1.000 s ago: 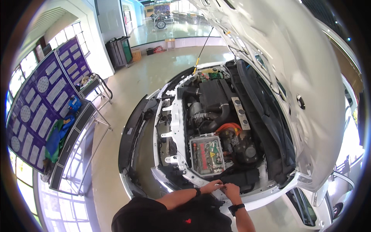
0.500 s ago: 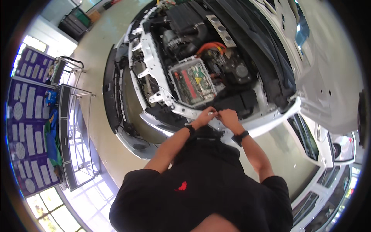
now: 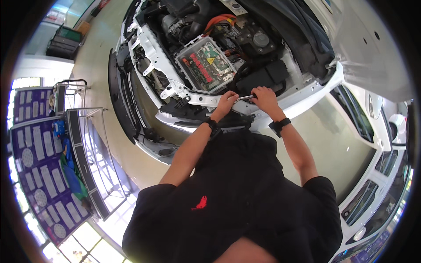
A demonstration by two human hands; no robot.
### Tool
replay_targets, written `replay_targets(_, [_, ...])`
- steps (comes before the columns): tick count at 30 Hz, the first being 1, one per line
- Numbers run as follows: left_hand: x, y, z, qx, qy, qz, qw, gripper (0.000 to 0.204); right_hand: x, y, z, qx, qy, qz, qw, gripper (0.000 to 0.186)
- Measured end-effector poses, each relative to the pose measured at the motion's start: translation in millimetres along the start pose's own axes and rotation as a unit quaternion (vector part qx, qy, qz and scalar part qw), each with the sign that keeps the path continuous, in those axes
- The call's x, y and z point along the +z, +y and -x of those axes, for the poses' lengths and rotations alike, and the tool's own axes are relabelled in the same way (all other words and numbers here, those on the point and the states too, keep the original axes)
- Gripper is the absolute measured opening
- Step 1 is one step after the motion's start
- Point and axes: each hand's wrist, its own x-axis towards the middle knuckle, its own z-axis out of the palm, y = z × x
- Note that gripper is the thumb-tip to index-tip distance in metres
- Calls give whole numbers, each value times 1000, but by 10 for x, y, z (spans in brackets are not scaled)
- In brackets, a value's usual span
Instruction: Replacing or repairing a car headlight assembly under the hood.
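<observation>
My left hand (image 3: 227, 101) and my right hand (image 3: 262, 97) are closed on a slim silver tool (image 3: 244, 97) held level between them, just above the white front body rail (image 3: 206, 100) of a car with its hood up. Forward of my left hand sits a clear-lidded electrical box (image 3: 206, 65) with a yellow warning triangle. A black plastic housing (image 3: 264, 76) lies just beyond my right hand. Orange cables (image 3: 219, 19) run farther back in the engine bay. I wear dark bands on both wrists.
The detached-looking black bumper (image 3: 117, 101) curves along the front. At the left stand metal-framed trolleys (image 3: 81, 158) with purple display boards (image 3: 37, 175) and a dark bin (image 3: 62, 41). The raised white hood (image 3: 377, 52) hangs at upper right, and another white car (image 3: 392, 129) stands at the right.
My view has tipped down, so the bay sits higher and more of my torso shows. My hands have spread a little, and the silver tool now shows between them.
</observation>
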Motion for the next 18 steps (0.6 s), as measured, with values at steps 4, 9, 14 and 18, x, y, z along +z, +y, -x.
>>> replay_targets(4, [2, 98, 9, -4, 1, -29, 1000, 22, -10, -104, 177, 109, -228, -97, 963, 29])
replay_targets(9, [-68, -53, 36, 42, 25, -76, 996, 25, -78, -236, 312, 127, -304, -269, 905, 41])
replay_targets(14, [-52, -133, 9, 10, 36, -36, 999, 29, -129, -25, 144, 57, -41, -19, 997, 27])
replay_targets(18, [-96, -95, -54, -46, 14, -41, 998, 31, -77, -14, 98, 81, -2, -10, 997, 26])
